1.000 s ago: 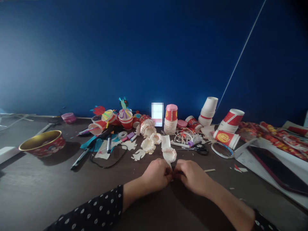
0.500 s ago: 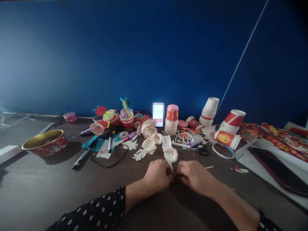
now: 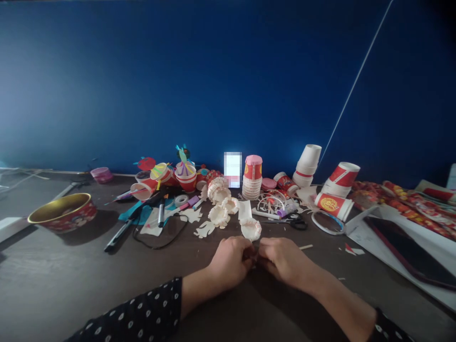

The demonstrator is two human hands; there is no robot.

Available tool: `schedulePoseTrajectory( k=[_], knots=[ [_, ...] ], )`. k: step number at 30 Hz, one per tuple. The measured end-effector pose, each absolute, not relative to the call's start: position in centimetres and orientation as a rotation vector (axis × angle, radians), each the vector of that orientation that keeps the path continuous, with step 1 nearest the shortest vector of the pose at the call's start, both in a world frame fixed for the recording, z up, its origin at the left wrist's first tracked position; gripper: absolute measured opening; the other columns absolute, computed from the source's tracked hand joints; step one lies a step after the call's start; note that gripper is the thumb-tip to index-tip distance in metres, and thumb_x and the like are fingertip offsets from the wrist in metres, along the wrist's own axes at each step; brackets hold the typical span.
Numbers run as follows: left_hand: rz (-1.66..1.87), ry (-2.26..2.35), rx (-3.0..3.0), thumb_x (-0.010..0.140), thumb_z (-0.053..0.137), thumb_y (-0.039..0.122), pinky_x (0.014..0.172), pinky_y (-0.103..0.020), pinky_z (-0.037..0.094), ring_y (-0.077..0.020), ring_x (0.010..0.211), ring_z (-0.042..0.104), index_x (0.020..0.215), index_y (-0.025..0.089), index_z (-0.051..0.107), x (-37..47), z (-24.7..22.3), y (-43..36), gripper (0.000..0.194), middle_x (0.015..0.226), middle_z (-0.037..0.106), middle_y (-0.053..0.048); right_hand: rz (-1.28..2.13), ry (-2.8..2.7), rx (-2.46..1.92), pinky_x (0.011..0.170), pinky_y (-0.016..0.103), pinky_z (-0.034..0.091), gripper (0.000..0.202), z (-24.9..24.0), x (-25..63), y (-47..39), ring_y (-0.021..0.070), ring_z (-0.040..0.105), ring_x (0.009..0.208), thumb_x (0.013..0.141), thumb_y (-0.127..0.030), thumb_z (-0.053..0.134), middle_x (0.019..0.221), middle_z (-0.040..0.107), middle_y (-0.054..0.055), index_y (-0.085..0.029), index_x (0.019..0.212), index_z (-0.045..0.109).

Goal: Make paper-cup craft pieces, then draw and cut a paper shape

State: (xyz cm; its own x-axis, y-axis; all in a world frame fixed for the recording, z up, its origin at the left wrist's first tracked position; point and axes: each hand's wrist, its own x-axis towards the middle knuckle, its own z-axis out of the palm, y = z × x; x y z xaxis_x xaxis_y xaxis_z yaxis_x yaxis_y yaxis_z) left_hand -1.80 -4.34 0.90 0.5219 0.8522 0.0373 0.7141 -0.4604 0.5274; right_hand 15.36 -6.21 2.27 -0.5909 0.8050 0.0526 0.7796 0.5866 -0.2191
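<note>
My left hand [image 3: 231, 262] and my right hand [image 3: 285, 260] meet low over the table, thumbs and fingers pinched together. Between the fingertips shows a sliver of white paper [image 3: 255, 259], mostly covered by the fingers. Just beyond the hands lies a cream cup-shaped piece with a crimped rim [image 3: 251, 230]. Behind it is a flat white paper slip [image 3: 245, 209]. Several similar crimped pieces [image 3: 218, 216] and a flat, cut-out scrap [image 3: 205, 230] rest to the left.
A red bowl with gold inside [image 3: 66, 216] stands at left. Nearby are a box cutter [image 3: 119, 236] and marker [image 3: 161, 213]. Scissors [image 3: 298, 223], a tape ring [image 3: 327, 222], stacked paper cups [image 3: 307, 164] and a phone [image 3: 406, 249] on a white box lie right.
A white strip that stood out between my hands is now mostly hidden in my fingers. My hands have drawn a little closer together. The whole view has shifted slightly.
</note>
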Motion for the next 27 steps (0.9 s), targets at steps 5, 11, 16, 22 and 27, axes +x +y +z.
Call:
schedulePoseTrajectory(
  k=[5,11,16,22,27],
  knots=[
    [0.458,1.211,2.496,0.073,0.056,0.016,0.076,-0.030,0.038,-0.0193,0.083,0.056,0.074,0.020,0.067,-2.0,0.6,-4.6,0.011,0.083,0.066,-0.003,0.235,-2.646,-1.334,0.061,0.024,0.036,0.018,2.0,15.4,-6.2,0.0170,0.059,0.073,0.083,-0.016,0.047,0.080,0.065,0.005,-0.018,0.079,0.065],
    [0.415,1.219,2.527,0.072,0.056,0.017,0.074,-0.031,0.037,-0.0201,0.081,0.054,0.072,0.020,0.066,-1.9,0.4,-4.6,0.011,0.081,0.064,-0.003,0.272,-2.622,-1.352,0.061,0.023,0.035,0.018,2.2,15.2,-6.3,0.0167,0.060,0.074,0.082,-0.014,0.047,0.080,0.065,0.005,-0.018,0.079,0.065],
    [0.415,1.198,2.498,0.071,0.056,0.018,0.074,-0.029,0.038,-0.0197,0.082,0.055,0.074,0.020,0.067,-1.7,0.2,-4.5,0.012,0.082,0.065,-0.003,0.401,-2.567,-1.340,0.063,0.022,0.036,0.017,2.3,15.8,-6.1,0.0157,0.059,0.075,0.079,-0.013,0.050,0.081,0.066,0.003,-0.019,0.080,0.066],
    [0.423,1.199,2.454,0.069,0.057,0.019,0.075,-0.029,0.038,-0.0195,0.084,0.056,0.076,0.019,0.067,-1.6,0.1,-4.3,0.012,0.082,0.066,-0.002,0.452,-2.509,-1.340,0.063,0.022,0.036,0.017,2.3,16.3,-6.1,0.0146,0.058,0.072,0.074,-0.010,0.054,0.078,0.064,0.001,-0.019,0.078,0.067],
    [0.411,1.184,2.475,0.069,0.056,0.019,0.074,-0.029,0.038,-0.0196,0.083,0.055,0.075,0.019,0.065,-1.6,0.1,-4.2,0.012,0.082,0.065,-0.002,0.436,-2.526,-1.316,0.063,0.022,0.036,0.014,1.9,15.8,-6.1,0.0149,0.057,0.072,0.075,-0.011,0.052,0.079,0.063,0.002,-0.018,0.077,0.064]
  ],
)
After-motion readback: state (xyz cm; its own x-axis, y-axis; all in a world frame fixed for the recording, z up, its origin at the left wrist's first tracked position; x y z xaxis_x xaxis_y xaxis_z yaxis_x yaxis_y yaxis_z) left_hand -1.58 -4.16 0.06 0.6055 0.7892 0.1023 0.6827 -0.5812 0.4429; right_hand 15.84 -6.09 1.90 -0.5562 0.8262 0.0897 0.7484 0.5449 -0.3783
